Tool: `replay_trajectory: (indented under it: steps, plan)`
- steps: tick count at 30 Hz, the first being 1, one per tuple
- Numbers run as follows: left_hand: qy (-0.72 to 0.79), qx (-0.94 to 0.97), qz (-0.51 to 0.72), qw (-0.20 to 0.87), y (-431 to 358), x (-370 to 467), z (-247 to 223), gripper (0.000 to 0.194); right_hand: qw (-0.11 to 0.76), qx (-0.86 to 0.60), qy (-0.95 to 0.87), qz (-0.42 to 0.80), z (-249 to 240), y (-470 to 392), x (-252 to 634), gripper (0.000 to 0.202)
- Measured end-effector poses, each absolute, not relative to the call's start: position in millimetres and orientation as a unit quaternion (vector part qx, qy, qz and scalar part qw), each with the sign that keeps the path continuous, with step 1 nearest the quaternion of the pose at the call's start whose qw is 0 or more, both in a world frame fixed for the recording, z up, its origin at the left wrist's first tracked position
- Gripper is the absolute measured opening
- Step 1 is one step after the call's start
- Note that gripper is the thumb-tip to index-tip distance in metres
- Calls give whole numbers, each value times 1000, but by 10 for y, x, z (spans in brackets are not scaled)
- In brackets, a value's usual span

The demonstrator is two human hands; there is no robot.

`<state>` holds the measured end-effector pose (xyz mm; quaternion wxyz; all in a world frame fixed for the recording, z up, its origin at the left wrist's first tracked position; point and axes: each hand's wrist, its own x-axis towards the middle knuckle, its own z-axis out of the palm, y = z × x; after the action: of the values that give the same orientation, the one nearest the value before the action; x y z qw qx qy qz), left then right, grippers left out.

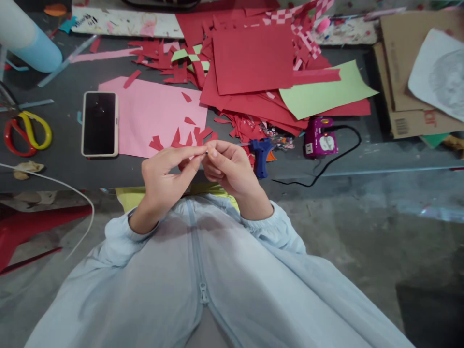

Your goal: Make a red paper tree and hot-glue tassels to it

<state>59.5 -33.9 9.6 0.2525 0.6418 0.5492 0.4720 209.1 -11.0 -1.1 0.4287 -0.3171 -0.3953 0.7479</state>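
Note:
My left hand (168,171) and my right hand (230,169) meet at their fingertips above the table's near edge. Thumb and forefinger of each are pinched together around a tiny dark speck, too small to name. Just beyond them, red paper scraps (179,140) lie on a pink sheet (155,111). Close by my right hand is a blue glue gun (261,157), with small shiny beads or sequins (282,141) beside it. A pile of red paper (252,60) and a light green sheet (326,92) lie farther back.
A phone (100,124) rests left of the pink sheet, near red-and-yellow scissors (29,133). A purple device (321,140) with a black cord sits right. Cardboard (402,67) is at far right. A red stool (29,232) stands lower left, and a white cable (78,191) hangs nearby.

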Motion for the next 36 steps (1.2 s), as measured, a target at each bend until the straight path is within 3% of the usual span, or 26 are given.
replay_trajectory:
  steps: [25, 36]
  plan:
    - [518, 685, 500, 113, -262, 462, 10, 13, 441, -389, -379, 714, -82, 7, 1895, 47]
    - [537, 664, 501, 140, -245, 314, -12, 13, 428, -370, -419, 710, -81, 63, 1777, 44]
